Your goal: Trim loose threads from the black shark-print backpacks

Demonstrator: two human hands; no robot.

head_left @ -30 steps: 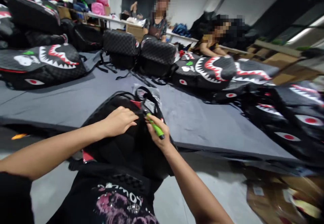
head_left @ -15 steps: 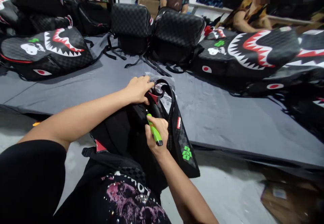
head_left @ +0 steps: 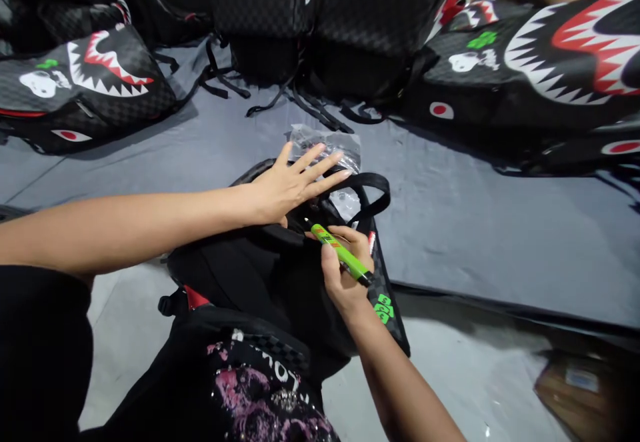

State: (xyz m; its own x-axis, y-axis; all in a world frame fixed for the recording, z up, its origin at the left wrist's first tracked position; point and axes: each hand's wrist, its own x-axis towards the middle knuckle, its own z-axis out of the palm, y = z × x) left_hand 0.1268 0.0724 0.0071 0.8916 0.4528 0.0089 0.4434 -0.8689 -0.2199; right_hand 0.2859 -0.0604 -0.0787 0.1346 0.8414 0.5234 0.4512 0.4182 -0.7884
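Observation:
A black backpack (head_left: 280, 262) rests against my body at the table's edge, its carry loop (head_left: 383, 192) standing up at the top. My left hand (head_left: 287, 185) lies spread over the top of the backpack, fingers apart. In my right hand (head_left: 347, 265) is a green marker pen (head_left: 340, 249) with a black end, its tip pointing up and left toward the bag's top, close below my left hand. I cannot tell whether the tip touches the fabric. Under and beyond my left fingers lies a clear plastic bag (head_left: 325, 139).
Grey cloth covers the table (head_left: 475, 229). A backpack with a shark-mouth print (head_left: 90, 89) lies at left, another shark-print backpack (head_left: 500, 82) at right. Checkered black bags (head_left: 380, 9) stand at the back. A cardboard box (head_left: 580, 389) sits on the floor at lower right.
My left hand has spread flat and moved right over the bag's top. My right hand with the marker pen has shifted right. The view has tipped downward, and the carry loop now leans right.

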